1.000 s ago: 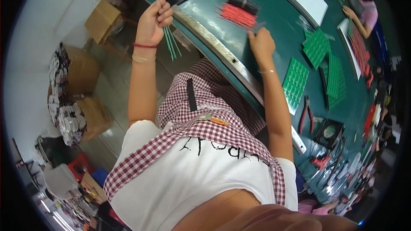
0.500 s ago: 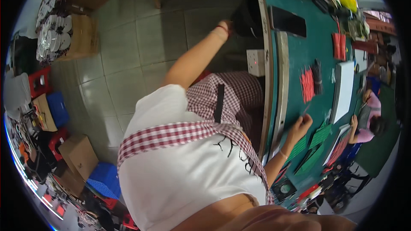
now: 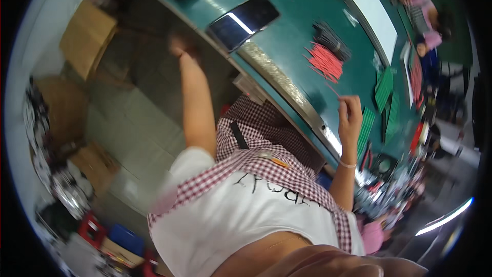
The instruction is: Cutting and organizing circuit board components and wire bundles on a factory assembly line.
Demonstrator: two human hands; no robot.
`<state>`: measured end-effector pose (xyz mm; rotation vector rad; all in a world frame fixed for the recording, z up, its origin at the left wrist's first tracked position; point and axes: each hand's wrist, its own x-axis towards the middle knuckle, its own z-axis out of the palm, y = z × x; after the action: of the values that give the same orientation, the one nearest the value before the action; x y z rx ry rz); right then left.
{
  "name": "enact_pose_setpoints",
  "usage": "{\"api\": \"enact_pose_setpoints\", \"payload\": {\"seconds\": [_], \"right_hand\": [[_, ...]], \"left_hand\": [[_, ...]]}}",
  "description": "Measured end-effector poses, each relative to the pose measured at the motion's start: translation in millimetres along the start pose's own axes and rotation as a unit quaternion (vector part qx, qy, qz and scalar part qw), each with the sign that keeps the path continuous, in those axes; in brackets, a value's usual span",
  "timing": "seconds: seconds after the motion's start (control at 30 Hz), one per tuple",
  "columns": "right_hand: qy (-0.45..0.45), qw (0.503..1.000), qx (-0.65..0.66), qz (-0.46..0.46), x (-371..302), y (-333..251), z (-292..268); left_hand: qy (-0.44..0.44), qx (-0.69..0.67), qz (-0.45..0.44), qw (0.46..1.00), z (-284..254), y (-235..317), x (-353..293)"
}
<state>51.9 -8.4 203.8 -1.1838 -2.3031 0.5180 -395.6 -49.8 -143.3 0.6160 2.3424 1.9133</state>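
My right hand (image 3: 350,115) is held over the green table, thumb and fingers pinched on one thin red strip (image 3: 332,90), perhaps wire or tubing. Just beyond it lie a loose bundle of similar red strips (image 3: 326,63) and a tied dark grey bundle (image 3: 333,42). Green ridged sheets (image 3: 366,129) rest beside the right hand. My left hand (image 3: 178,47) reaches out past the table's edge, above a dark area by the floor. It is smeared by motion, so its fingers and anything in them cannot be made out.
A metal bar (image 3: 279,79) runs along the near edge of the green table (image 3: 287,31), with a dark phone (image 3: 245,22) at its end. A long white box (image 3: 373,20) lies farther off. Cardboard boxes (image 3: 88,38) stand left; a co-worker in pink (image 3: 423,7) sits across.
The whole view has swung round, so the table now runs diagonally. My left hand is more blurred and away from the dark bin. My right hand still pinches the thin strip, nearer the red bundle.
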Motion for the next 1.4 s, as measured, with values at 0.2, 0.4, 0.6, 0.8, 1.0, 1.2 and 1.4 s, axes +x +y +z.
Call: {"api": "enact_pose_setpoints", "payload": {"seconds": [0.2,0.4,0.6,0.8,1.0,1.2,1.4], "right_hand": [[-0.057,0.992,0.096,-0.066,28.4,-18.5,-20.3],[-0.083,0.970,0.162,-0.164,29.8,-39.0,-36.1],[-0.057,0.991,0.075,-0.098,17.2,25.5,-47.6],[-0.044,0.977,0.154,-0.139,23.5,37.4,-20.5],[-0.041,0.985,0.124,-0.117,33.4,60.1,-15.3],[0.102,0.971,-0.011,-0.216,77.9,89.4,31.6],[0.123,0.967,-0.100,-0.198,74.1,101.9,49.6]], "left_hand": [[-0.180,-0.191,0.251,0.932,-84.0,394.6,-134.2],[-0.398,0.078,0.419,0.812,-36.0,417.2,-168.6],[-0.439,0.118,0.507,0.732,-12.9,436.2,-163.1],[-0.430,0.073,0.497,0.750,28.6,423.9,-185.8],[-0.446,0.113,0.473,0.752,54.5,401.4,-177.4],[-0.390,0.264,0.527,0.707,96.6,381.0,-166.1],[-0.394,0.298,0.513,0.702,117.1,378.9,-155.4]]}}
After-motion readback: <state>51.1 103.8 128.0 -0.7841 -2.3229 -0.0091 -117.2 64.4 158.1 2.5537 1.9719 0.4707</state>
